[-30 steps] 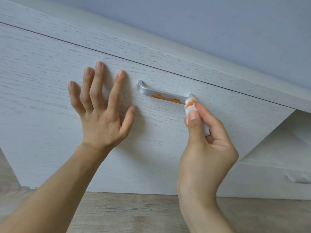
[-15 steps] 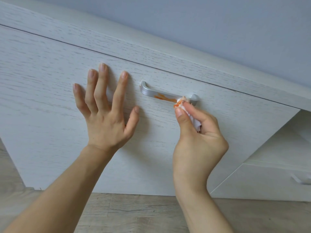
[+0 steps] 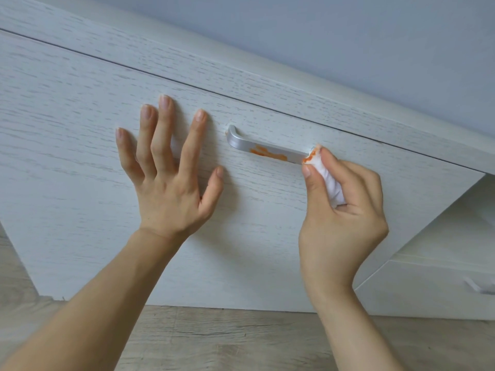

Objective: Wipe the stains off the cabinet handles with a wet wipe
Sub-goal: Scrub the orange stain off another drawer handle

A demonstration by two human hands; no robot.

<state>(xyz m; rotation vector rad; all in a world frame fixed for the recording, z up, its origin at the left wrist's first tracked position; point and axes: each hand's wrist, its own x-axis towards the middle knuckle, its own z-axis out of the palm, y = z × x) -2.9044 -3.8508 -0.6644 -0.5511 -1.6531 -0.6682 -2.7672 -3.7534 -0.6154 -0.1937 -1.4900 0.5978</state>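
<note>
the scene is lit evenly by soft, diffuse daylight; no single source can be located. a cool, bluish-white cast is carried by the cabinet front [image 3: 80, 129] and the wall [image 3: 375, 36]. faint, soft-edged shadows are thrown beneath the left hand [image 3: 171, 183] and the handle [image 3: 267, 151]. no glare is recorded; only a dull sheen is seen on the metal. focus is held across the centre. straight edges are tilted and bowed by wide-angle distortion, and slight softness is noted at the corners.

There are two hands: one left hand [image 3: 171, 194] and one right hand [image 3: 345, 218]. There is one wipe [image 3: 330, 183]. There are two handles: one silver handle [image 3: 265, 148] with orange stains [image 3: 267, 153], and one more handle [image 3: 479, 287] lower down.
</note>
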